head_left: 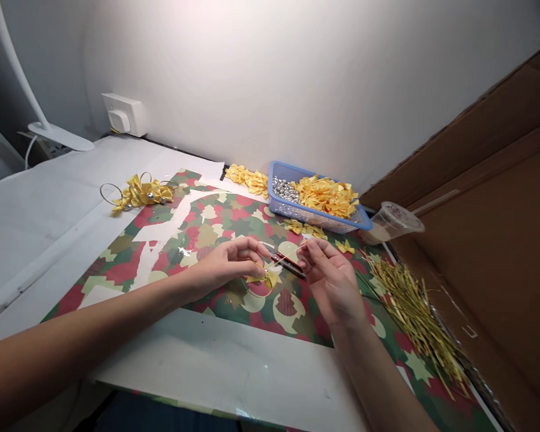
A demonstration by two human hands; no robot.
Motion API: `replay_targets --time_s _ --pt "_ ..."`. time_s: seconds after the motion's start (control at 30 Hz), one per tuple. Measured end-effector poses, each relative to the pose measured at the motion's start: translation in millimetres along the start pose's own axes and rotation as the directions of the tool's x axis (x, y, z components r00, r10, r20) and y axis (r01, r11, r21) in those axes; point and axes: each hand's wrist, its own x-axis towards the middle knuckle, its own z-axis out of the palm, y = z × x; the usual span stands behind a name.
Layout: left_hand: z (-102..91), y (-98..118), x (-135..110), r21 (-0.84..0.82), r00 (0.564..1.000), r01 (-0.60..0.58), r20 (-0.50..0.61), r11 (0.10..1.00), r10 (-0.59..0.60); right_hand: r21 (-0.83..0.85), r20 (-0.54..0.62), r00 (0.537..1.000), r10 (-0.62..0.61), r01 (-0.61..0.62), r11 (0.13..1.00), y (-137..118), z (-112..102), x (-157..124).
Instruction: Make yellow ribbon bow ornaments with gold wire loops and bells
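Our left hand's fingers point(256, 255) are closed in a firm pinch on a small yellow satin bow point(265, 279), which sits just above the patterned paper near the middle of the surface. Our right hand's fingers point(308, 249) are also pinched together, on a thin pale wire point(290, 255) that runs left toward the bow. Just below that wire, a small red-and-black hand tool point(288, 265) lies on the paper between our hands. Both forearms reach in from the near edge, the left from the near left and the right from the near right, with the hands raised and facing each other.

Under them lies green, red and cream tree-patterned wrapping paper point(234, 225) on a white surface point(40, 240). Beyond our hands, a blue plastic mesh basket point(292, 207) holds yellow satin bows point(326, 195) and silver beads point(284, 189), with more loose yellow bows point(245, 180) beside it. To the far left rests a gold ribbon cluster with wire loops point(139, 192). A heap of gold strips point(409, 312) lies to the right, near a lidded clear plastic cup point(393, 222), whose lid markings are too small to read.
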Motion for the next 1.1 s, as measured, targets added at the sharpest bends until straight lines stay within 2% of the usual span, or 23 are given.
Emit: replay_targets --time_s 0.3,0.6,0.77,0.9,0.97,1.03,1.1 --pt "0.8 0.7 -0.5 -0.008 1.0 -0.006 0.022 1.0 0.006 -0.007 -0.084 0.994 -0.062 0.062 0.998 -0.9 -4.9 4.7" --pt "3.3 2.6 -1.3 -0.017 1.0 0.009 0.018 1.0 -0.009 0.042 -0.153 0.987 -0.045 0.052 0.998 0.5 -2.4 5.1" --pt "4.2 4.5 -2.4 -0.004 1.0 0.012 0.022 1.0 -0.012 0.019 -0.147 0.982 -0.118 0.122 0.992 2.2 -2.9 3.8" --pt "4.8 5.9 -1.8 0.021 0.999 0.037 -0.012 0.999 -0.036 0.034 -0.121 0.989 -0.086 0.09 0.995 -1.0 -6.4 6.3" --pt "3.3 6.0 -0.4 0.065 0.996 0.067 -0.063 0.996 -0.063 -0.028 -0.057 0.998 -0.033 0.031 0.999 -2.8 -10.2 9.1" --pt "0.3 6.0 1.6 0.122 0.986 0.106 -0.14 0.987 -0.089 -0.211 0.042 0.998 0.042 -0.033 0.977 -3.0 -14.0 11.3" --pt "-3.3 6.4 3.5 0.156 0.973 0.149 -0.2 0.976 -0.116 -0.415 0.112 0.987 0.112 -0.056 0.908 -0.9 -15.7 11.0"
